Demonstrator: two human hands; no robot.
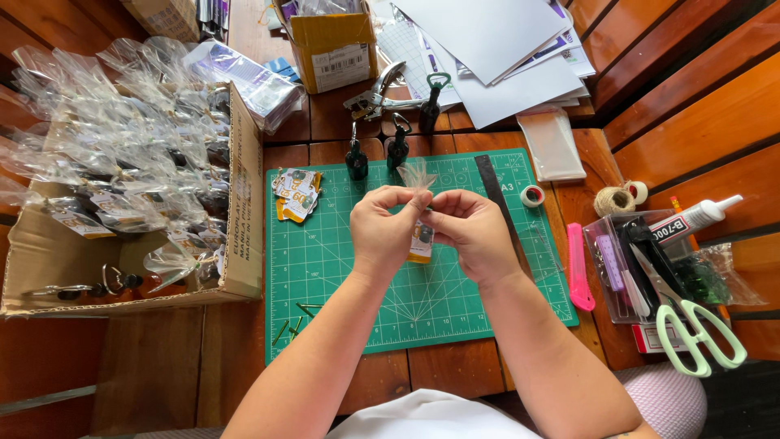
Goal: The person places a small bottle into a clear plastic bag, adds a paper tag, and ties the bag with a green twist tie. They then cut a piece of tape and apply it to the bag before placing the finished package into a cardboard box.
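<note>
clear plastic pouch [420, 213] sits pinched between both hands above the green cutting mat [341, 268], its gathered top fanning out just over the fingertips and a yellow-labelled item hanging inside below. left hand [380, 228] is closed narrowly on the pouch neck; right hand [471, 230] is closed on it likewise, thumbs touching. small printed cards [296, 195] lie in a stack on the mat's upper left corner. cardboard box [130, 187] full of finished clear pouches stands left on the wooden counter [455, 370]. white glue tube [691, 221] rests on a tray at right.
</note>
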